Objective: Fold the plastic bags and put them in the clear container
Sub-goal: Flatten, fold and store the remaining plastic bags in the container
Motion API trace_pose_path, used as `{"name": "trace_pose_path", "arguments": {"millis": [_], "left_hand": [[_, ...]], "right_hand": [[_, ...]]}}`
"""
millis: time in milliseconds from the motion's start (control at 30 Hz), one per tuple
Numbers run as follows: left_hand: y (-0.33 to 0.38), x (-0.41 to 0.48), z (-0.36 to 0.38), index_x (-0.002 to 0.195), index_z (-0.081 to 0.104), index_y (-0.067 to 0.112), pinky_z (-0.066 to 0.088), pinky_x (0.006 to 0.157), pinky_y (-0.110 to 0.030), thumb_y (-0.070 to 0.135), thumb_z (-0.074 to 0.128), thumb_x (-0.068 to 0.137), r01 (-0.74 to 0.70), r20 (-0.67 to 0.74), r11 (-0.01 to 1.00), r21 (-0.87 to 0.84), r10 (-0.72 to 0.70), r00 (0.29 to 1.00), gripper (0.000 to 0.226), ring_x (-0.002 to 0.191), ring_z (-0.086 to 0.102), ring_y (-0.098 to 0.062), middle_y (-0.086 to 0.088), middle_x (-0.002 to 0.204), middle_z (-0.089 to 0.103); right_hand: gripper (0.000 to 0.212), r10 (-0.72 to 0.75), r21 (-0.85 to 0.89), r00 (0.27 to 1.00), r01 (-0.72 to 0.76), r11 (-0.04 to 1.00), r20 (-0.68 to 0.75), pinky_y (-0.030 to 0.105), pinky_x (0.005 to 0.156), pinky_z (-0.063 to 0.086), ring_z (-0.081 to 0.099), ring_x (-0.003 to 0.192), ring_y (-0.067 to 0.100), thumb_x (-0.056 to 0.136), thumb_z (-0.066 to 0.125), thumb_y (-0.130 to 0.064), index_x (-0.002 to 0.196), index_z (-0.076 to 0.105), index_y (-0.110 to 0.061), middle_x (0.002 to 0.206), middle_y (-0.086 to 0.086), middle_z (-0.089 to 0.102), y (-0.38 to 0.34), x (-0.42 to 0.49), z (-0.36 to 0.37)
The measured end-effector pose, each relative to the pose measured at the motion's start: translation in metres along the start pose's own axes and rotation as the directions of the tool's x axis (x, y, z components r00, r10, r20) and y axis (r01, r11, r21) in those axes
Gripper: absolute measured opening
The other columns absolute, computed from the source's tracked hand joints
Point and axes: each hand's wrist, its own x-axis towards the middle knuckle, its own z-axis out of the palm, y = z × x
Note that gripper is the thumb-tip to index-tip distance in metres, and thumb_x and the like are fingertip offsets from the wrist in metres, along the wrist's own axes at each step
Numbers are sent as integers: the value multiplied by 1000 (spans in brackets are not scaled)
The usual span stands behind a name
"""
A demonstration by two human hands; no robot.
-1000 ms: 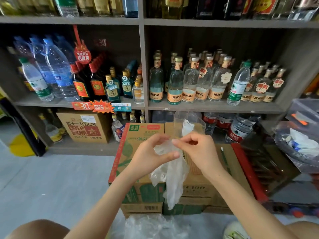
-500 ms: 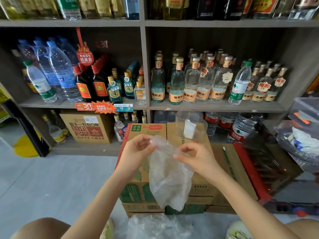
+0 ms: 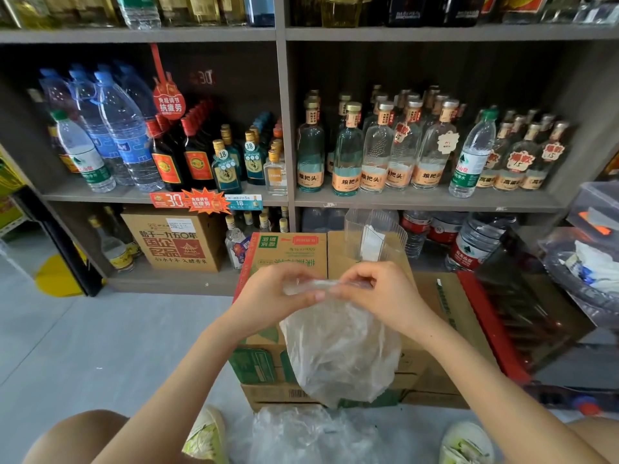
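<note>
We pinched the plastic bag by its top edge, left hand and right hand close together, so it hung flat for folding, we reckoned; the clear container stood behind on the cardboard box.

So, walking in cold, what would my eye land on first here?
First the clear plastic bag hanging in the middle, its top edge pinched by the left hand and the right hand. Just behind it a clear container stands on cardboard boxes, and beyond that are shelves packed with bottles. A heap of bags lies on the floor at the bottom edge.
</note>
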Motion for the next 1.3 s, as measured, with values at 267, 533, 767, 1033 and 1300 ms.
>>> {"name": "trace_pose_path", "arguments": {"millis": [267,533,767,1033,1300], "left_hand": [[-13,-9,4,75,70,14,53,85,-44,49,79,70,76,-79,934,-349,-110,991,36,85,66,-23,-5,83,70],[-21,-12,8,72,69,18,52,84,-46,41,72,76,90,-111,942,-324,-133,985,24,83,65,-21,-1,79,69],[-34,-17,-3,103,67,29,37,79,-6,63,71,65,22,49,982,189,-32,998,51,95,56,-1,23,97,57],[-3,-7,33,97,62,36,41,79,-7,35,76,79,-20,-148,991,-130,1,989,23,95,56,10,23,96,64],[-24,-9,35,84,67,27,49,72,-40,45,71,79,57,-309,916,-398,-192,931,20,75,58,-22,-6,78,63]], "right_hand": [[26,42,113,980,-20,993,-195,8,85,44,57,98,-9,83,51,-51,99,63,-35,103,-17,65,16,-22,-21],[25,-69,-91,957,45,995,-282,42,93,46,58,88,-2,77,60,-47,83,72,-26,85,-18,65,13,-22,1],[26,-116,-166,967,79,983,-228,26,84,39,58,83,2,78,56,-49,82,73,-30,68,-28,59,1,-17,8],[16,-1,94,977,22,995,-215,18,70,47,63,75,6,90,60,-31,82,72,-23,72,-13,68,2,-9,17],[70,304,176,942,-325,929,140,23,94,40,45,109,-9,72,61,-59,136,36,-44,118,-30,44,32,-35,17]]}}
